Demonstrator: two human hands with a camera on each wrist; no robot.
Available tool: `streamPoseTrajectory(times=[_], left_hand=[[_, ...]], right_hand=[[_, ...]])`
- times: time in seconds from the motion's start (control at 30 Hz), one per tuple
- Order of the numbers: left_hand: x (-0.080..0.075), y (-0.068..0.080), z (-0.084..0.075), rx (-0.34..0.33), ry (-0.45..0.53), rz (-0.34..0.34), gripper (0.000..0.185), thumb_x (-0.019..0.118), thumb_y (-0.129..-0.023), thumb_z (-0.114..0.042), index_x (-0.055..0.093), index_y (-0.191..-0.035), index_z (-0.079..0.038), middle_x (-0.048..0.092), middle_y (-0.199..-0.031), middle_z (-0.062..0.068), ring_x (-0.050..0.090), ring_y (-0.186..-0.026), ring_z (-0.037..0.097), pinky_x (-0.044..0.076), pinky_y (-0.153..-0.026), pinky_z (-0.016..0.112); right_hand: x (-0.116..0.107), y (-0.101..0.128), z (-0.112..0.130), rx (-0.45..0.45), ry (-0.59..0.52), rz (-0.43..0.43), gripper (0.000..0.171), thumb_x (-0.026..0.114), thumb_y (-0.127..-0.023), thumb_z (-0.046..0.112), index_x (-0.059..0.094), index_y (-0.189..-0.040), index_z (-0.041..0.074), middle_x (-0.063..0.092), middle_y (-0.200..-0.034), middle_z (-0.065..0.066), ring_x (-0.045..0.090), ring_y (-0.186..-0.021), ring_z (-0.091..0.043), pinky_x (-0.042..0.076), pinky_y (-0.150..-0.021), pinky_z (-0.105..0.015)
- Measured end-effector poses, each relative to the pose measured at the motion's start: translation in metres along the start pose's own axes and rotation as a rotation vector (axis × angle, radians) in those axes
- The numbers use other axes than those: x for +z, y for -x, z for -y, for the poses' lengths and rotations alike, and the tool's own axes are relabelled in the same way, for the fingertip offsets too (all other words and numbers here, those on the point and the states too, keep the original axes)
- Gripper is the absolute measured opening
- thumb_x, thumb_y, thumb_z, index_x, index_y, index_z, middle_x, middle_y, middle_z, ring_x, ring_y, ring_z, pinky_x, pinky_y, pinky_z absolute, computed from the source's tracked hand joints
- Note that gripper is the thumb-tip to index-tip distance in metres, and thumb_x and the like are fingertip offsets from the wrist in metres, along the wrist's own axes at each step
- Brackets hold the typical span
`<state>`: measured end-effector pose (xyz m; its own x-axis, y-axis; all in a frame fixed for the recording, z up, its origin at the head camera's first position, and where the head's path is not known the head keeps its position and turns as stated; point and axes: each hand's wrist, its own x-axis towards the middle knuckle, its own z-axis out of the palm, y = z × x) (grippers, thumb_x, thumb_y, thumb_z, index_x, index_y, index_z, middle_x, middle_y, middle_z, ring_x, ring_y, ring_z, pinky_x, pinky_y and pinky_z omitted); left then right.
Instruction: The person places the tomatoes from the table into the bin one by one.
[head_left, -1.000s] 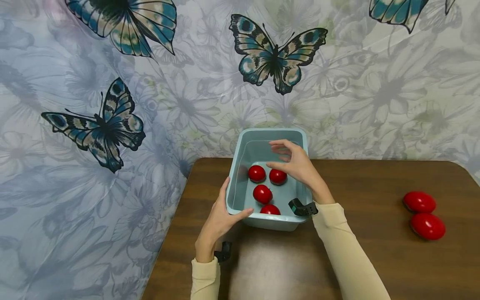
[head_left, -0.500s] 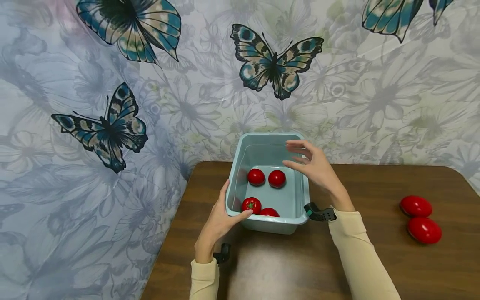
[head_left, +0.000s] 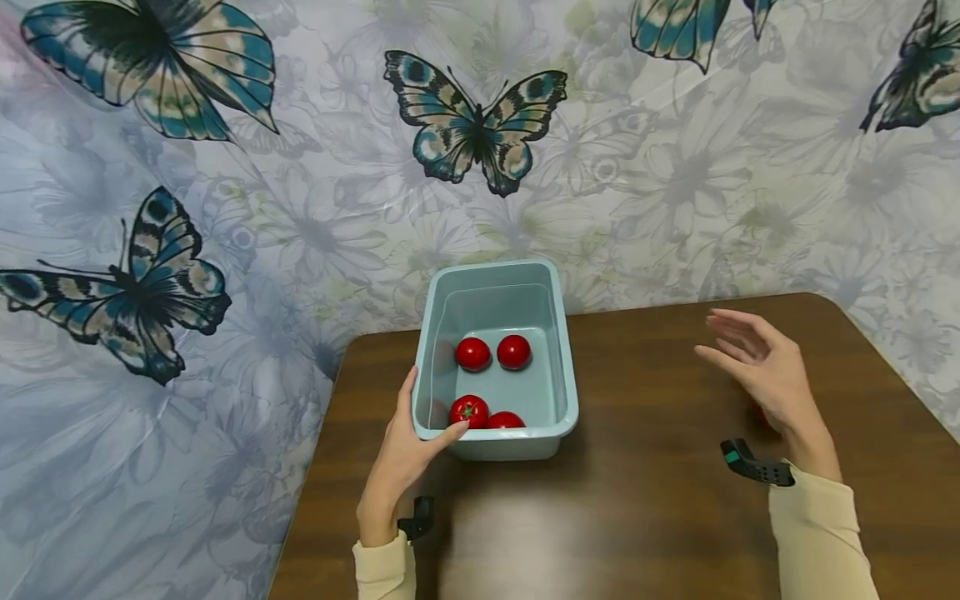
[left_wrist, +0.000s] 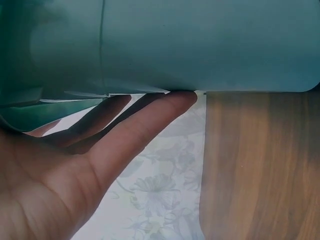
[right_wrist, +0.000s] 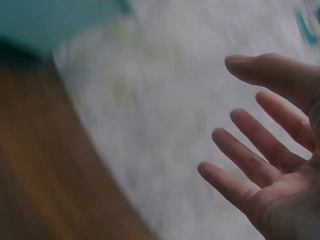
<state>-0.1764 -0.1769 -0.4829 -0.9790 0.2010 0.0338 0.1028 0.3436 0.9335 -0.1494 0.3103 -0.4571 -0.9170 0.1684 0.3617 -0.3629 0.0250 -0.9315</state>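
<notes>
My left hand (head_left: 401, 462) gripped the near left corner of the pale blue tub (head_left: 561, 367), thumb hooked over the rim and fingers (left_wrist: 150, 120) under its lip, while my right hand (head_left: 765, 379) hung empty and spread above the brown table (head_left: 660, 500), well away from the tub. Four red tomatoes (head_left: 469, 411) lay loose on the tub's floor (two at the back, two against the near wall). I judged the thin plastic light and a little flexible, so the stiff rim was the place to hold, and the smooth, round tomatoes wanted a gentle cupping hand.
</notes>
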Motion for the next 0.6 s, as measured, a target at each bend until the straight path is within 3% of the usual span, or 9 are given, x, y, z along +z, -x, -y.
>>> streamPoseTrajectory(times=[0.1,0.27,0.43,0.53,0.6], left_hand=[[0.005,-0.002,-0.001,-0.01,-0.002,0.003,0.109,0.086,-0.087,-0.029,0.013,-0.167,-0.029,0.032,-0.165,0.009,0.045,-0.14,0.043,0.05,-0.103,0.061],[-0.004,0.001,-0.002,-0.016,-0.009,0.003,0.11,0.086,-0.087,-0.03,0.011,-0.168,-0.028,0.03,-0.166,0.009,0.043,-0.142,0.044,0.048,-0.106,0.062],[-0.001,0.0,-0.004,-0.029,0.001,0.018,0.11,0.085,-0.088,-0.03,0.01,-0.168,-0.028,0.029,-0.167,0.01,0.042,-0.143,0.045,0.048,-0.106,0.061],[0.001,0.001,-0.004,-0.037,0.0,0.009,0.11,0.085,-0.088,-0.029,0.011,-0.168,-0.029,0.029,-0.166,0.01,0.043,-0.142,0.045,0.049,-0.105,0.062],[0.002,0.001,-0.004,-0.04,-0.006,0.006,0.11,0.086,-0.087,-0.03,0.011,-0.168,-0.029,0.03,-0.166,0.009,0.043,-0.141,0.045,0.049,-0.105,0.061]], right_hand=[[-0.046,0.029,-0.002,0.05,0.003,-0.162,0.058,0.07,-0.087,-0.021,0.061,-0.14,-0.001,0.07,-0.126,0.005,0.067,-0.115,-0.003,0.05,-0.093,-0.011],[-0.072,0.048,-0.015,0.113,-0.022,-0.318,0.058,0.074,-0.085,-0.02,0.064,-0.138,0.002,0.07,-0.123,0.008,0.067,-0.11,0.001,0.049,-0.091,-0.009],[-0.09,0.058,-0.03,0.182,0.02,-0.387,0.055,0.077,-0.086,-0.016,0.068,-0.134,0.009,0.07,-0.121,0.013,0.065,-0.11,0.004,0.048,-0.088,-0.005],[-0.096,0.064,-0.049,0.265,0.225,-0.383,0.052,0.081,-0.089,-0.002,0.069,-0.137,0.014,0.066,-0.121,0.02,0.061,-0.106,0.011,0.046,-0.085,-0.002],[-0.097,0.07,-0.065,0.325,0.461,-0.357,0.051,0.083,-0.091,0.012,0.067,-0.14,0.013,0.062,-0.126,0.014,0.054,-0.099,0.014,0.042,-0.082,0.001]])
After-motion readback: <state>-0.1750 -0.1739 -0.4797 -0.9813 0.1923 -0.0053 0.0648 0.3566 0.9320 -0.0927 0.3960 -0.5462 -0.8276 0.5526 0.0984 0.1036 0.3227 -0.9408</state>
